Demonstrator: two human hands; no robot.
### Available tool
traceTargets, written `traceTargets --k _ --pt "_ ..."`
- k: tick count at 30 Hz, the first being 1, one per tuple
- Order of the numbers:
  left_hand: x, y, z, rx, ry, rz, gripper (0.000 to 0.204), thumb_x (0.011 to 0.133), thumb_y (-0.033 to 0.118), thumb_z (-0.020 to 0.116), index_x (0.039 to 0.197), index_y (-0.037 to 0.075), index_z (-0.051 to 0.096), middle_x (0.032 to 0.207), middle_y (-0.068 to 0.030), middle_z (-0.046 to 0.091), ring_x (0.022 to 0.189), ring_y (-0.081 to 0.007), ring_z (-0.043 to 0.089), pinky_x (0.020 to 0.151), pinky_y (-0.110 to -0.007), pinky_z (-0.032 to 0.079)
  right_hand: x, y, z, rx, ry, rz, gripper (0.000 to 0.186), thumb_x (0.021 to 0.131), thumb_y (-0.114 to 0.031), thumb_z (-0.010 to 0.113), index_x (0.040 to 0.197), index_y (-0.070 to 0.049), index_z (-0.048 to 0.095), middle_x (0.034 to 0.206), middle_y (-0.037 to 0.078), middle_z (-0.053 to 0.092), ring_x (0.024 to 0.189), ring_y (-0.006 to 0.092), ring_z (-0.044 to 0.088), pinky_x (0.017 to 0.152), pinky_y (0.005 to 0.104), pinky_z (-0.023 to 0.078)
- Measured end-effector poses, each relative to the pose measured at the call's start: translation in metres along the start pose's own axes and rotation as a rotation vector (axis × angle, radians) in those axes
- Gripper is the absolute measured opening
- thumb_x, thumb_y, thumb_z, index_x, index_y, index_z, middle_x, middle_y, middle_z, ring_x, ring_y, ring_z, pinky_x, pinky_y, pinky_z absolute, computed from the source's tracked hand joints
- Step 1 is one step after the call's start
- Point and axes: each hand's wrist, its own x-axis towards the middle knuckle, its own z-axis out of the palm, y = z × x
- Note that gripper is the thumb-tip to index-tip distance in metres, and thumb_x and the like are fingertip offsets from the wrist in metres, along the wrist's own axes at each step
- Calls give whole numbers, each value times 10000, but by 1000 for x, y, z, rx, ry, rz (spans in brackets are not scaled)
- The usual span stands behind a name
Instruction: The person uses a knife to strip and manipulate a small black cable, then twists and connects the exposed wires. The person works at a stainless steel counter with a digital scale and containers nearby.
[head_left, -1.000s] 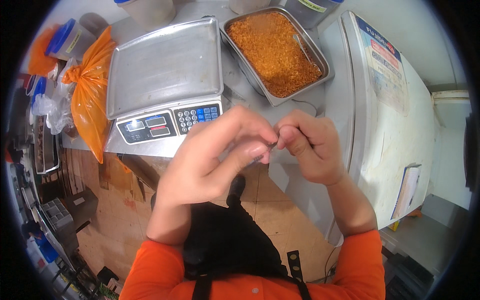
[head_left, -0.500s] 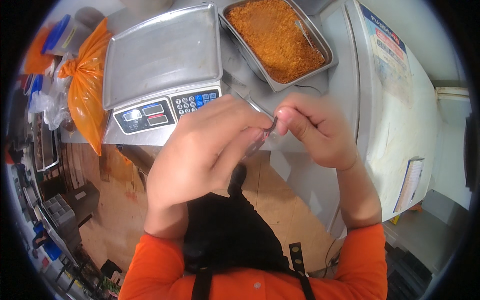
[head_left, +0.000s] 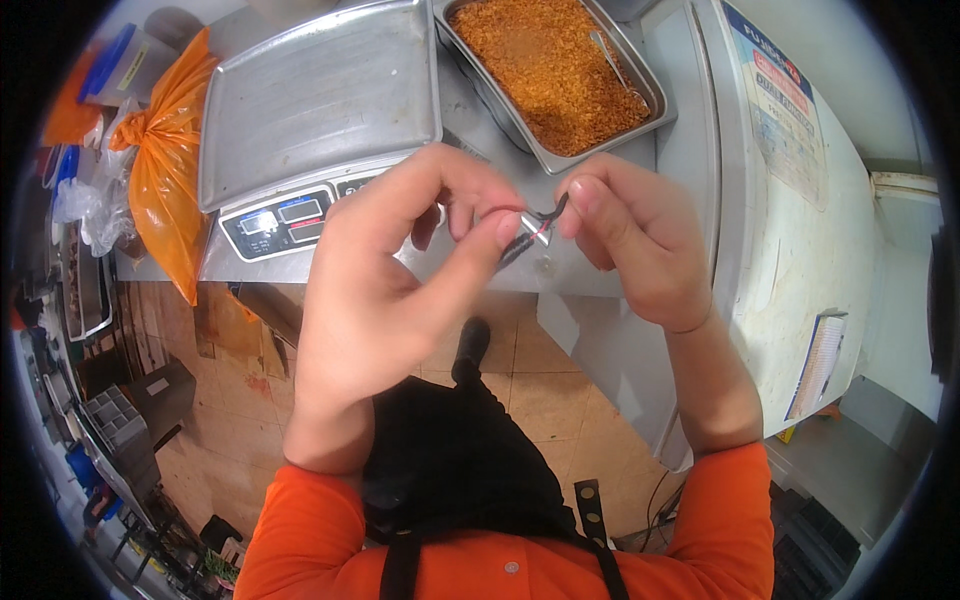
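Observation:
In front of my chest, both hands work at a small silver-and-black piece (head_left: 537,228) with a thin dark cord-like strand and a speck of red; its exact kind cannot be made out. Thumb and forefinger of my left hand (head_left: 375,270) pinch it from the left, the dark part sticking out below the thumb. My right hand (head_left: 645,240) pinches the free end of the strand between thumb and finger, its other fingers curled. Behind my left hand stands a digital weighing scale (head_left: 270,222) with a metal tray (head_left: 320,100) on top; that hand covers part of its keypad.
A deep steel pan (head_left: 660,105) of orange-brown crumbly food (head_left: 545,70), with a metal utensil in it, stands at the back. An orange knotted plastic bag (head_left: 170,215) lies left of the scale. A white appliance (head_left: 790,240) borders the right side. Shelving with trays (head_left: 115,425) lines the left.
My left fingers have opened out and lifted slightly, baring the silver part of the piece. My right hand keeps its pinch on the strand and has shifted slightly upward.

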Motion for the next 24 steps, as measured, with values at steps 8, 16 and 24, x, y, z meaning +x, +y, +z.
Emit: traceTargets --k 8,16,24 --pt "1 -4 19 225 133 134 164 804 -19 728 940 5 639 944 -46 673 845 -101 574 788 -237 446 0 6 16 -13 183 -55 226 1009 -183 567 867 -30 655 634 -30 519 579 39 428 534 223 355" --pt "6 -8 24 267 292 243 162 792 -61 723 905 7 628 968 -68 658 881 -140 592 806 -249 450 -2 4 16 13 129 -44 178 982 -132 573 872 -26 663 607 -14 553 554 35 462 518 223 373" --pt "8 -9 17 539 304 357 221 715 -51 754 879 24 626 984 -98 620 946 -232 588 840 -301 458 3 17 14 -109 95 -287 86 895 -84 635 843 -18 655 603 25 554 520 98 534 513 262 413"
